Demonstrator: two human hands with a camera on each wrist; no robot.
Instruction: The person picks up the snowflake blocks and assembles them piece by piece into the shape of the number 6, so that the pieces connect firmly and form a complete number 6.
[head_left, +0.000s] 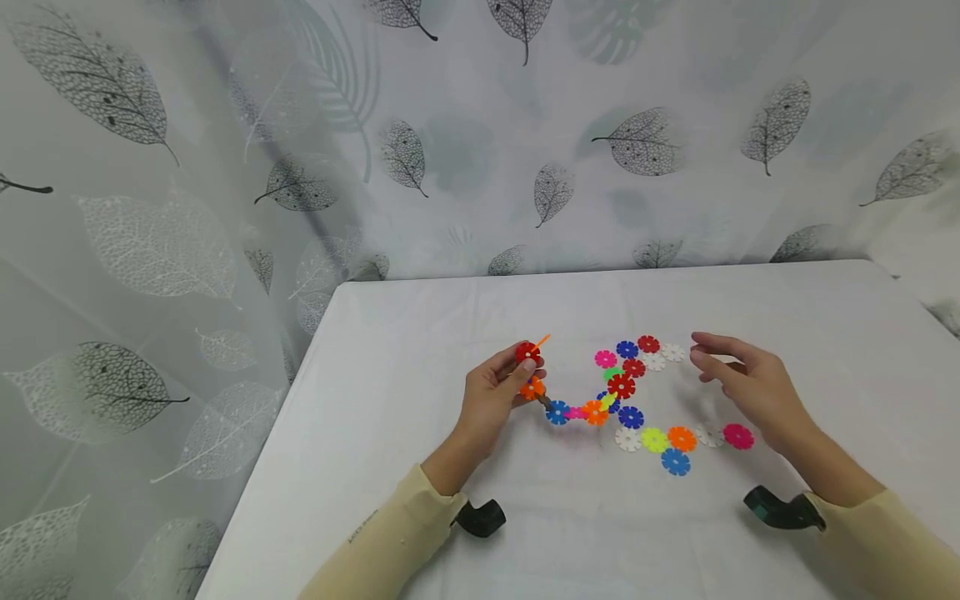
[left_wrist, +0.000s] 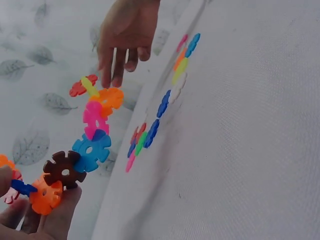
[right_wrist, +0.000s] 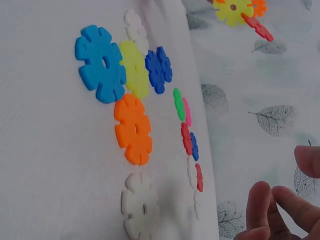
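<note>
My left hand [head_left: 483, 400] grips one end of a chain of interlocking flower-shaped plastic discs, thumb pressed over a red disc [head_left: 527, 353]. From there the chain runs right, raised off the table, through an orange disc [left_wrist: 46, 197], a brown disc [left_wrist: 54, 172], a light blue disc [left_wrist: 100, 151], a pink disc [left_wrist: 92, 111] and another orange disc [left_wrist: 116, 98]. A yellow disc [left_wrist: 88, 86], seen edge-on, and a red disc [left_wrist: 76, 90] form its far end. Over the right side of the table, my right hand [head_left: 757, 396] hovers with loosely bent fingers and holds nothing.
Loose discs lie flat on the white-covered table [head_left: 570, 525]: a blue one [head_left: 676, 463], an orange one [right_wrist: 125, 130], a pink one [head_left: 738, 437], white ones and several others. Behind the table hangs a leaf-patterned curtain [head_left: 465, 167]. Dark wrist-camera mounts [head_left: 483, 518] jut out below both wrists.
</note>
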